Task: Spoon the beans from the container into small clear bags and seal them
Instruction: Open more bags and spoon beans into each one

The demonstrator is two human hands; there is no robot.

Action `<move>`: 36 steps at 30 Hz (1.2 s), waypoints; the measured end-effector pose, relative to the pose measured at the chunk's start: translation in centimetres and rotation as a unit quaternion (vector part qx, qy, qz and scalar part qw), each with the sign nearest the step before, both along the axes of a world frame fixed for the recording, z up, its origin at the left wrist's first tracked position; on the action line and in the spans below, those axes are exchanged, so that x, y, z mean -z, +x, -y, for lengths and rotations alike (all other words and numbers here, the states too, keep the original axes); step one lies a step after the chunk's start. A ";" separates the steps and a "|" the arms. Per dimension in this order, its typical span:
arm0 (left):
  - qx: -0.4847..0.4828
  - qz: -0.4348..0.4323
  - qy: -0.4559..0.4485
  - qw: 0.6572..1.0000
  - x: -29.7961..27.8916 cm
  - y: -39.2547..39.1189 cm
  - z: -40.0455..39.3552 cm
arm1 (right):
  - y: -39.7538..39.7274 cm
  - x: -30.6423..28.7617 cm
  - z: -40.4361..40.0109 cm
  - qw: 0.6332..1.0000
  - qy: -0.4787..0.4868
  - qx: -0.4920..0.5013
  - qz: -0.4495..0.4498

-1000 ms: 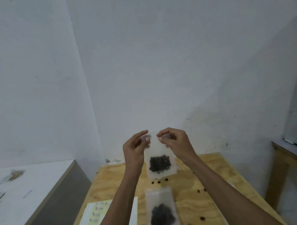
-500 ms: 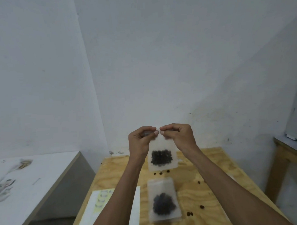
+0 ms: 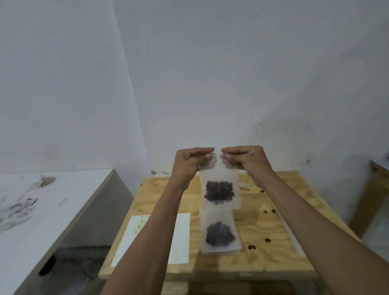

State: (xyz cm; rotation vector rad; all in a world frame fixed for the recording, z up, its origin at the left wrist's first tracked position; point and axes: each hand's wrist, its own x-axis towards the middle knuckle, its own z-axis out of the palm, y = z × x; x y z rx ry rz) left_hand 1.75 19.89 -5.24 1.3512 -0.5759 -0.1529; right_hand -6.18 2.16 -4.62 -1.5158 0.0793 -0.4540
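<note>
Left hand (image 3: 191, 164) and right hand (image 3: 244, 160) each keep a tight grip, pinching the bag (image 3: 220, 188)'s top, maybe sealed; another bag (image 3: 219, 234) lies at 6 o'clock on the surface (image 3: 270, 259).

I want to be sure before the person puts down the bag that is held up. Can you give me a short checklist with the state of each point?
1. Both hands hold the top edge: ok. The left hand and right hand pinch the held bag at its top.
2. Beans sit low in the bag: ok. The beans are gathered near its bottom, away from the top.
3. Seal closed along the whole top: cannot tell, the fingers cover it.
4. Place for the bag: ok. Bare wood on the wooden table beside the filled bag lying there.
5. Table clean of spills: not ok. Loose beans lie on it.
</note>
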 end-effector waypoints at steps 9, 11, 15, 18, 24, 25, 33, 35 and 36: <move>-0.015 -0.089 -0.013 0.996 3.1 0.0 1.8 | -1.5 2.9 0.7 0.996 -0.060 -0.016 -0.067; -0.015 -0.089 0.033 0.995 4.0 -0.1 2.1 | -1.9 3.8 0.5 0.996 -0.042 0.013 -0.072; -0.027 -0.076 0.141 0.987 5.7 -0.1 1.6 | -2.2 6.5 0.1 0.993 -0.038 0.046 -0.102; -0.101 -0.046 0.213 0.971 7.9 -0.4 0.6 | -2.1 9.3 -0.9 0.983 -0.080 0.072 -0.149; -0.170 0.026 0.379 0.909 12.1 -1.5 -0.6 | -1.7 12.6 -3.8 0.915 -0.302 0.127 -0.236; -0.170 0.033 0.396 0.902 12.6 -1.7 -0.7 | -1.7 12.7 -4.1 0.895 -0.341 0.134 -0.253; -0.198 0.076 0.398 0.893 13.1 -2.0 -0.4 | -2.0 12.4 -4.7 0.839 -0.457 0.137 -0.261; -0.217 0.109 0.375 0.895 12.5 -2.3 0.3 | -2.0 11.9 -4.5 0.856 -0.432 0.148 -0.244; -0.222 0.128 0.363 0.896 12.2 -2.6 0.8 | -2.1 11.6 -4.2 0.863 -0.416 0.159 -0.238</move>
